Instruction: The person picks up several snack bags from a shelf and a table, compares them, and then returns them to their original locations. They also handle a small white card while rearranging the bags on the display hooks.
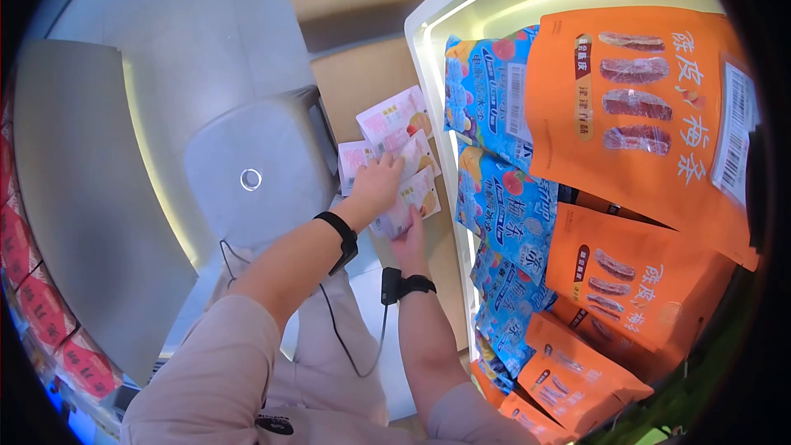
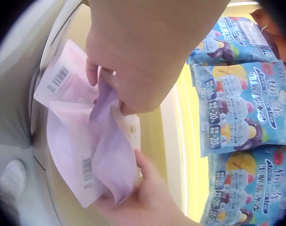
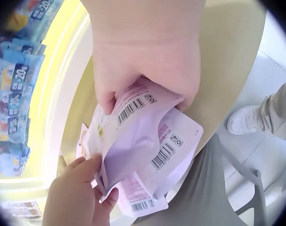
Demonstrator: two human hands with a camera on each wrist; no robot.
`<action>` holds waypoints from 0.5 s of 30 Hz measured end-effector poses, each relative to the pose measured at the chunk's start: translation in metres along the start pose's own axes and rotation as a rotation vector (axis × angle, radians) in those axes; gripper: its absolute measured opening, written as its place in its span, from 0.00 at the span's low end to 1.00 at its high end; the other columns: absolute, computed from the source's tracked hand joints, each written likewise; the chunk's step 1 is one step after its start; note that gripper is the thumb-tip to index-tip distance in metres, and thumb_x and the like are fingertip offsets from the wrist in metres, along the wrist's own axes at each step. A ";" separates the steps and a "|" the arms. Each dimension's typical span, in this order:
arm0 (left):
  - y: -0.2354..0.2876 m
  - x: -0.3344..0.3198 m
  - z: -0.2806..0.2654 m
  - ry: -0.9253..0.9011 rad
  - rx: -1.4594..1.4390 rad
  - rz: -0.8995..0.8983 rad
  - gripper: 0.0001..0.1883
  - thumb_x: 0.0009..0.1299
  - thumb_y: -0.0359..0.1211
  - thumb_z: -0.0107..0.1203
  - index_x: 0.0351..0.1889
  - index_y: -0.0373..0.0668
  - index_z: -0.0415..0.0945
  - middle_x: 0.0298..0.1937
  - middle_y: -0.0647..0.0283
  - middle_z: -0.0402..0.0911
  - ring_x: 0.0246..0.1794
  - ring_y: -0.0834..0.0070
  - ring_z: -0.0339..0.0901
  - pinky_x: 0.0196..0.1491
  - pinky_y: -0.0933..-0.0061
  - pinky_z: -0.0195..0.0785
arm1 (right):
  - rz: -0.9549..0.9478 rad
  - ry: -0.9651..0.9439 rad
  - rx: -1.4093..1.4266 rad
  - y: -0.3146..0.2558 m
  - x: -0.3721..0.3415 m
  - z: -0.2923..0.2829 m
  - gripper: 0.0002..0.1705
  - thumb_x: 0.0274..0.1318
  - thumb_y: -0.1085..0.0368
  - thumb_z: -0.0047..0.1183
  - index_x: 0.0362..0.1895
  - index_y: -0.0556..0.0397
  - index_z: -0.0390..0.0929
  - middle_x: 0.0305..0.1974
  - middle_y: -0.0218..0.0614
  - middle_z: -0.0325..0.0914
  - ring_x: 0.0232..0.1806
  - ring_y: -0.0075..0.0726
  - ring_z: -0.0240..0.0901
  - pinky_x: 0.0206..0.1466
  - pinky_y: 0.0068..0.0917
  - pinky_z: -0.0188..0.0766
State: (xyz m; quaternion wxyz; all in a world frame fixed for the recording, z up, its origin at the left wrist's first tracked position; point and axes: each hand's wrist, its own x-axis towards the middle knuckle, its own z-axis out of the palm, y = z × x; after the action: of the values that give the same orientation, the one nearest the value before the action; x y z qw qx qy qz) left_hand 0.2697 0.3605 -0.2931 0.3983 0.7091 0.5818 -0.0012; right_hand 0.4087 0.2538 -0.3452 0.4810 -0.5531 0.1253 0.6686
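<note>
Pink-and-white packets (image 1: 394,119) lie overlapped on a tan surface (image 1: 449,259) in the head view. The left hand (image 1: 377,188) is above them and pinches the upper end of a pale purple packet (image 2: 115,157). Its other end is gripped by the right hand (image 1: 409,239), whose thumb lies on the packet's edge in the left wrist view. In the right wrist view, the right hand (image 3: 145,61) holds the packet (image 3: 136,134) near its barcode, with the left hand (image 3: 79,193) pinching the opposite corner. More barcoded packets (image 3: 179,149) lie beneath.
A lit white bin (image 1: 422,49) on the right holds blue bags (image 1: 504,210) and large orange bags (image 1: 634,115). Left of the packets stands a grey stool (image 1: 255,165). Red packages (image 1: 37,305) line the far left, beside a grey curved panel (image 1: 82,198).
</note>
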 end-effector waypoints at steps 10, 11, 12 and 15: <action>0.018 -0.081 0.012 -0.178 -0.321 -0.065 0.28 0.55 0.35 0.55 0.53 0.36 0.62 0.49 0.49 0.71 0.50 0.53 0.71 0.47 0.55 0.67 | -0.014 0.008 -0.140 0.000 -0.078 -0.030 0.26 0.58 0.63 0.43 0.61 0.53 0.57 0.56 0.40 0.66 0.57 0.43 0.64 0.60 0.42 0.62; 0.018 -0.095 0.013 -0.042 -0.412 -0.033 0.30 0.55 0.37 0.57 0.54 0.35 0.61 0.45 0.48 0.73 0.45 0.53 0.72 0.46 0.59 0.67 | -0.074 0.014 -0.191 0.000 -0.094 -0.025 0.27 0.58 0.65 0.44 0.61 0.54 0.56 0.56 0.41 0.66 0.57 0.42 0.65 0.59 0.40 0.64; 0.018 -0.106 0.012 0.091 -0.504 0.003 0.33 0.54 0.40 0.59 0.55 0.35 0.60 0.42 0.48 0.75 0.41 0.53 0.73 0.45 0.63 0.68 | -0.082 0.027 -0.183 0.001 -0.107 -0.022 0.27 0.58 0.65 0.44 0.61 0.54 0.56 0.56 0.41 0.66 0.57 0.42 0.65 0.59 0.40 0.64; 0.024 -0.137 -0.047 -0.111 -0.735 -0.168 0.34 0.56 0.41 0.61 0.56 0.33 0.59 0.49 0.45 0.71 0.48 0.59 0.72 0.49 0.62 0.66 | -0.147 -0.010 -0.268 -0.002 -0.138 0.000 0.29 0.55 0.70 0.43 0.62 0.54 0.54 0.56 0.43 0.65 0.57 0.42 0.65 0.59 0.39 0.65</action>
State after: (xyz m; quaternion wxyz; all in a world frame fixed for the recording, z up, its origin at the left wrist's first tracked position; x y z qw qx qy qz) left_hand 0.2241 0.2743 -0.1840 0.6555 0.4677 0.5770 0.1364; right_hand 0.3995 0.1852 -0.2257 0.4512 -0.6168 -0.0081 0.6449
